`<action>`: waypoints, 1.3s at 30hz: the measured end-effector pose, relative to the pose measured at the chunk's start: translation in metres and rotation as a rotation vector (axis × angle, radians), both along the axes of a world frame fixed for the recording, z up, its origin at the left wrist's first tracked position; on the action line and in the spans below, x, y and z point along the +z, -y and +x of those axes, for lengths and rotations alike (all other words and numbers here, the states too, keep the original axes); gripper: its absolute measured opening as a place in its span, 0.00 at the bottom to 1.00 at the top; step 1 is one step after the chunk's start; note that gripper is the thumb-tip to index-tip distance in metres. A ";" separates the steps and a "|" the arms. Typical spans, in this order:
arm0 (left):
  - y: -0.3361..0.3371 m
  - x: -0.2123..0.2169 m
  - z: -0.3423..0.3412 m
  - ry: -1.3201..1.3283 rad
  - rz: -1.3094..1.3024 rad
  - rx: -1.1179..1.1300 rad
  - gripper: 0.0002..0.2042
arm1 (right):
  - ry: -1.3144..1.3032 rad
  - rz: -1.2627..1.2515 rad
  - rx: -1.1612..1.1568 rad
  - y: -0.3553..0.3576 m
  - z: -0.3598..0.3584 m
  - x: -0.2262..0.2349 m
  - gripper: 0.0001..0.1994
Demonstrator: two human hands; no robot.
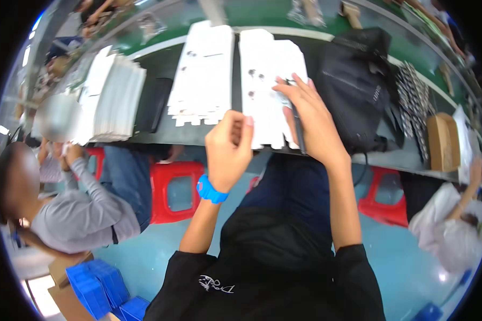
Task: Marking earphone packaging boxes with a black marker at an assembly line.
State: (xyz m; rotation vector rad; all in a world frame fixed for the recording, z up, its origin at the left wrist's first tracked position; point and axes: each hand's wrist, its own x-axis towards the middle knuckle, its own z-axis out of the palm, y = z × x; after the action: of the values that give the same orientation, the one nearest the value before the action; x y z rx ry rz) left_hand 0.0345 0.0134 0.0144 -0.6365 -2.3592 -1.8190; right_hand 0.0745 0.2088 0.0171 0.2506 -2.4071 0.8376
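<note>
My left hand (pixel 229 143) is curled beside the near left edge of a stack of flat white cartons (pixel 268 115) with small dark prints. Its thumb lies close to the bent index finger, and whatever they may pinch is hidden. On the same stack rests my right hand (pixel 317 123), its fingers reaching over the top carton. A slim black pen (pixel 300 135) runs along under that palm, between thumb and fingers, pointing toward me. Left of it lies a second stack of flat white cartons (pixel 206 69), its near ends uneven.
A thick row of white cartons (pixel 112 99) and a dark flat case (pixel 154 104) stand left. To the right are a black bag (pixel 353 88), patterned strips (pixel 412 107) and a brown cardboard box (pixel 443 142). Seated people flank me; red stools (pixel 177 191) stand on the floor.
</note>
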 end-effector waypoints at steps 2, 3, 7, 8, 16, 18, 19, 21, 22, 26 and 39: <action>-0.006 -0.014 -0.003 0.061 0.038 0.042 0.07 | 0.005 0.011 -0.023 -0.006 -0.001 -0.005 0.19; -0.009 -0.010 -0.005 0.110 0.084 0.067 0.07 | 0.033 0.023 -0.051 -0.007 0.000 -0.006 0.19; -0.004 0.001 -0.012 0.331 0.025 -0.017 0.09 | 0.008 0.035 -0.077 -0.005 0.003 0.000 0.18; -0.004 0.000 -0.014 0.325 0.004 -0.061 0.10 | -0.066 0.028 -0.106 -0.003 0.001 0.003 0.16; -0.002 -0.004 -0.022 0.320 -0.101 -0.163 0.12 | 0.312 -0.721 0.157 0.008 -0.007 0.009 0.09; -0.001 -0.003 -0.024 0.340 -0.102 -0.185 0.12 | 0.305 -0.709 0.141 0.010 -0.008 0.010 0.07; 0.000 -0.003 -0.025 0.351 -0.109 -0.205 0.12 | 0.289 -0.701 0.129 0.011 -0.009 0.012 0.06; 0.001 0.000 -0.027 0.363 -0.115 -0.219 0.12 | 0.339 -0.712 0.138 0.009 -0.013 0.018 0.07; 0.002 0.001 -0.028 0.366 -0.125 -0.240 0.12 | 0.377 -0.726 0.142 0.009 -0.014 0.019 0.09; 0.002 0.001 -0.030 0.397 -0.111 -0.260 0.12 | 0.305 -0.600 0.126 0.011 -0.014 0.007 0.10; 0.003 0.002 -0.029 0.429 -0.106 -0.265 0.12 | 0.160 -0.529 0.127 0.013 -0.013 0.004 0.10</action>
State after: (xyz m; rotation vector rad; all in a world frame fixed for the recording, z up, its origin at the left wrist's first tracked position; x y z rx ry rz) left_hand 0.0053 0.0101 0.0162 -0.6516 -2.7722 -2.1343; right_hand 0.0617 0.1954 0.0208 0.1306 -2.2249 1.5619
